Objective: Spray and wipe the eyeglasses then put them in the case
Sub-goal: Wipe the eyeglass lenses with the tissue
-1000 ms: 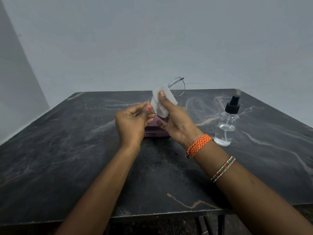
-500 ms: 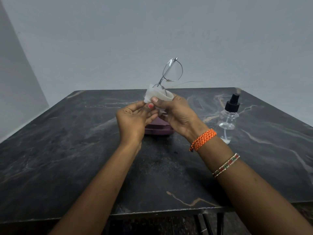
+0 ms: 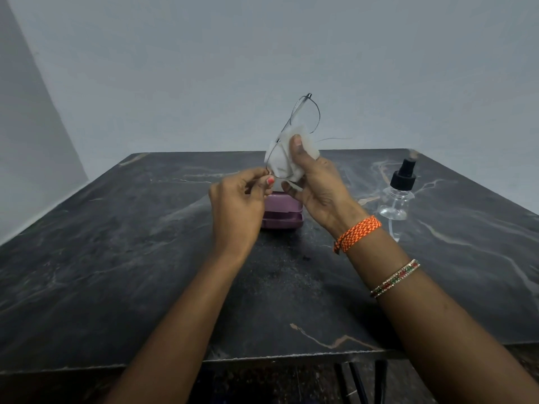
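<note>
Below, dark marbled table (image 3: 116, 272), plain, seemingly grey wall (image 3: 262, 53).

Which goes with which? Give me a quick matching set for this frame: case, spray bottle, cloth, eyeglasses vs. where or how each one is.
Things:
1. case
2. spray bottle
3. cloth
4. eyeglasses

States:
A. pressed against a lens by the right hand
B. held up above the table, pinched at the lower end by the left hand
C. closed, on the table behind the hands
D. standing on the table at the right

Pairs: 1-C, 2-D, 3-A, 4-B
</note>
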